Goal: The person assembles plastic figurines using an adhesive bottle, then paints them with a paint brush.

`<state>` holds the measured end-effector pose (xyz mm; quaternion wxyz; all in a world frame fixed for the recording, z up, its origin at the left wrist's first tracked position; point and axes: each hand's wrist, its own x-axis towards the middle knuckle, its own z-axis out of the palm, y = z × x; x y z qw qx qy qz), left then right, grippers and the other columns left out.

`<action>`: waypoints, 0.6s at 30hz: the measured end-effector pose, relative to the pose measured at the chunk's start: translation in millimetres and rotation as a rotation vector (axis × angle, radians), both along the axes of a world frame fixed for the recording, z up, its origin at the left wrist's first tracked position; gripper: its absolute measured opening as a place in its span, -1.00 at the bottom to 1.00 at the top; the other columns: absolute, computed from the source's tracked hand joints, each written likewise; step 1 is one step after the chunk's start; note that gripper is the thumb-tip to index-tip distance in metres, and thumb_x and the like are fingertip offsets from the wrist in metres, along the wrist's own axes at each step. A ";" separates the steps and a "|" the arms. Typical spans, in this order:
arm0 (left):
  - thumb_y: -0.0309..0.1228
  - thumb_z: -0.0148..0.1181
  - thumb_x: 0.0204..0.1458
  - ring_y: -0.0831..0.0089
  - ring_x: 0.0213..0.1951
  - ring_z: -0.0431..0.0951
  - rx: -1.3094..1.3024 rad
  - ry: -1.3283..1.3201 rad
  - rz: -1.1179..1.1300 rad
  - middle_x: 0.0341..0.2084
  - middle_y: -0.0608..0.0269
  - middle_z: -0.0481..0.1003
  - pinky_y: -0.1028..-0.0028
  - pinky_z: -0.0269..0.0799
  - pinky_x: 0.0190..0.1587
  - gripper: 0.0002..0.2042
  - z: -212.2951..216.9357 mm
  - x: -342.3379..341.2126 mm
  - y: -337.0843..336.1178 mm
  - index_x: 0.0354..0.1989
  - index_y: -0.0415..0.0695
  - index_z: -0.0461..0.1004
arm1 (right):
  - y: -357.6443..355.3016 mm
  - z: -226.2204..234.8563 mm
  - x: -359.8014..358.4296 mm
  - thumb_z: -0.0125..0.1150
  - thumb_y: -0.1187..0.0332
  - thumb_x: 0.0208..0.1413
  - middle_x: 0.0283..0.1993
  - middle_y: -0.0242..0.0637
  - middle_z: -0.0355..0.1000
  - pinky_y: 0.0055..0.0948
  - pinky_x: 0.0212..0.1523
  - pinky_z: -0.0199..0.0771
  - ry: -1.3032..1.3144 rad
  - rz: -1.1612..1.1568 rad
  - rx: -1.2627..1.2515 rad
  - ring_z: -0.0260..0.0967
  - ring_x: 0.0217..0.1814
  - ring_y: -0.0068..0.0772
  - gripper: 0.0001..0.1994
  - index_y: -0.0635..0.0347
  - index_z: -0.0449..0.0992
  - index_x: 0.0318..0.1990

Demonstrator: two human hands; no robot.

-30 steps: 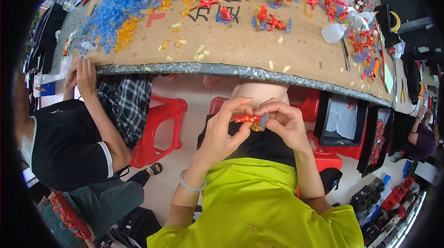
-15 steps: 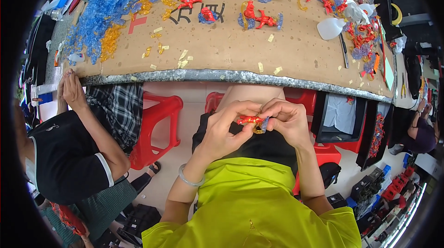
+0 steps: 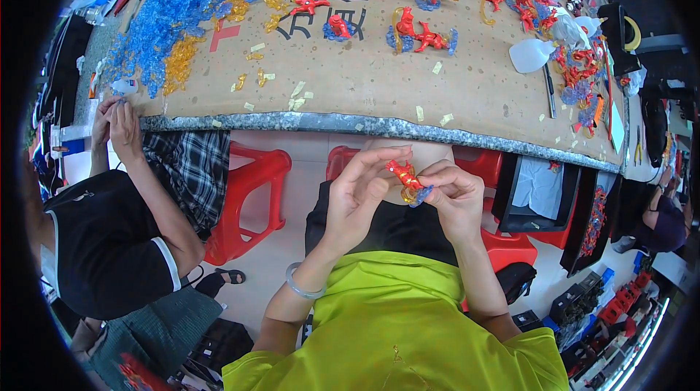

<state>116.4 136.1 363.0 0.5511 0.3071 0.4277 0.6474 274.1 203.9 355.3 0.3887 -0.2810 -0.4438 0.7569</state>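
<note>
Red toy figure point(image 3: 403, 174) pinched between left hand point(image 3: 359, 194) and right hand point(image 3: 456, 198).

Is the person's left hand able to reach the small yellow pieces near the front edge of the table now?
Probably not at once: the left hand and right hand together hold a small red toy piece. The yellow pieces lie uncovered on the table, so the way is free once the hand lets go.

left hand point(image 3: 359, 190): raised before our chest, fingers curled, thumb and forefinger pinched | right hand point(image 3: 453, 198): level with it, fingertips pinched, nearly meeting the left's | forearms: both rising from the lower edge, elbows bent
</note>
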 end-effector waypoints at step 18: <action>-0.54 0.08 0.08 -0.04 0.19 0.29 -0.116 -0.707 -0.152 0.12 -0.24 0.26 0.09 0.28 0.20 -0.46 25.2 0.0 -5.0 0.24 -0.20 0.06 | 15.4 58.2 12.4 0.40 0.53 -0.31 -0.29 -0.33 0.45 -0.48 -0.30 0.41 -0.535 -0.139 0.810 0.39 -0.27 -0.37 -0.69 0.17 0.64 -0.27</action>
